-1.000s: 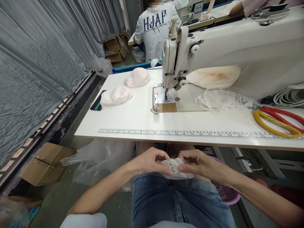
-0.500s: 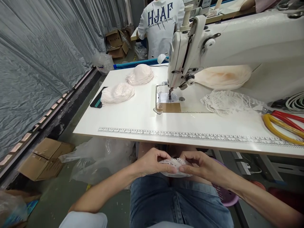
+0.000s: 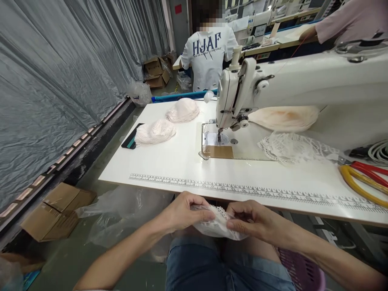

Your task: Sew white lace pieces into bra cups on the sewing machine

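A white lace-edged fabric cup [image 3: 220,226] is held above my lap, just off the table's front edge. My left hand [image 3: 189,212] pinches its left side, thumb on top. My right hand [image 3: 253,218] grips the right side between thumb and curled fingers. Part of the cup is hidden behind the fingers. Beyond the table edge stands a white sewing machine [image 3: 232,101], its needle and presser foot over the metal plate. White lace trim [image 3: 291,147] lies in a heap to the right of the needle plate.
Two pale piles of lace cups, a nearer pile [image 3: 156,132] and a farther pile [image 3: 183,110], lie on the table at left. Scissors with yellow and red handles [image 3: 354,186] lie at right. A printed ruler [image 3: 242,188] runs along the front edge. One person [image 3: 207,56] sits ahead.
Both hands have risen closer to the table edge with the cup, which now shows more of its white underside and tilts down to the right. The camera view has tipped up.
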A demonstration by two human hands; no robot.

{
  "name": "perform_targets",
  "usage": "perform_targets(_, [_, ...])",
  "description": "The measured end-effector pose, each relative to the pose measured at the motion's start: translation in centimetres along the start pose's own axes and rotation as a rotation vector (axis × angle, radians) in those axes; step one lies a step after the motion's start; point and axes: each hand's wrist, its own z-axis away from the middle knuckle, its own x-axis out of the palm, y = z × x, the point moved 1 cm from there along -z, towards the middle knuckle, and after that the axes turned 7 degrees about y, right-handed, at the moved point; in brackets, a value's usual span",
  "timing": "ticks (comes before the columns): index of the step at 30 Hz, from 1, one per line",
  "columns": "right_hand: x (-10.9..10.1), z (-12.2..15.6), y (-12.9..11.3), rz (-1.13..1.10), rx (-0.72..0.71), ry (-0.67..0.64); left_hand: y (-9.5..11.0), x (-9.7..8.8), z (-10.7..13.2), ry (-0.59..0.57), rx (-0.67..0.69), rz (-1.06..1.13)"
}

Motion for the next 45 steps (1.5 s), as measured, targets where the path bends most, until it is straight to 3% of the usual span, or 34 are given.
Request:
perform_targets(3, [-1.0, -1.4, -1.8, -0.049, -0.044, -0.027, 3.2, -2.2, -0.9, -0.024, 0.080, -0.130])
perform_targets(6, [-3.2, -3.1, -2.9, 0.020, -0.108, 0.053, 6.3, -4.1, -4.7, -0.090, 0.211, -0.286])
perform_targets(8, [-5.3, -4.1, -2.8, 0.186, -0.132, 0.184, 7.8, -4.9, -8.4, -0.126, 0.255, -0.358])
perform_targets(11, [-8.7, -4.7, -1.8, 0.550, -0.207, 0.487, 8.8, -5.1, -14.0, -0.128, 0.231, -0.507])
perform_targets(13, [-10.5, -4.6, -1.2, 0.762, -0.325, 0.661, 9.1, -4.7, -16.5, -0.116, 0.207, -0.577])
perform_targets(15, [-11.5, -4.4, -0.9, 0.931, -0.481, 0.707, 9.4, -4.2, -17.9, -0.131, 0.199, -0.608])
perform_targets(18, [-12.0, -4.8, -1.1, 1.155, -0.729, 0.650, 10.1, -3.5, -18.6, -0.167, 0.186, -0.670])
perform_targets(21, [-12.1, -5.8, -1.2, 1.332, -0.886, 0.607, 10.8, -3.1, -18.8, -0.165, 0.156, -0.742])
perform_targets(27, [-12.3, -6.9, -0.6, 1.374, -0.919, 0.595, 11.9, -3.3, -19.7, -0.138, 0.195, -0.978])
perform_targets(30, [-12.1, -7.0, -0.6, 1.351, -0.903, 0.626, 12.3, -3.8, -19.8, 0.060, 0.251, -1.223])
perform_targets(33, [-11.6, -7.3, -0.6, 1.361, -0.887, 0.644, 11.6, -3.7, -18.9, 0.325, 0.280, -1.303])
perform_targets(35, [-11.4, -7.4, -0.4, 1.374, -0.896, 0.663, 10.4, -3.1, -17.7, 0.474, 0.415, -1.316])
perform_targets(36, [-11.2, -7.4, -0.2, 1.380, -0.904, 0.671, 9.6, -2.7, -17.1, 0.512, 0.569, -1.317])
perform_targets(38, [-11.1, -7.4, 0.0, 1.393, -0.906, 0.666, 8.0, -1.8, -16.0, 0.432, 0.852, -1.316])
perform_targets(39, [-11.0, -7.4, 0.1, 1.399, -0.900, 0.661, 7.3, -1.5, -15.6, 0.395, 0.921, -1.306])
perform_targets(42, [-11.0, -7.3, 0.1, 1.384, -0.874, 0.638, 6.1, -1.5, -15.4, 0.345, 0.913, -1.281])
perform_targets(45, [-11.0, -7.3, -0.3, 1.320, -0.855, 0.628, 6.3, -2.4, -16.0, 0.311, 0.883, -1.267])
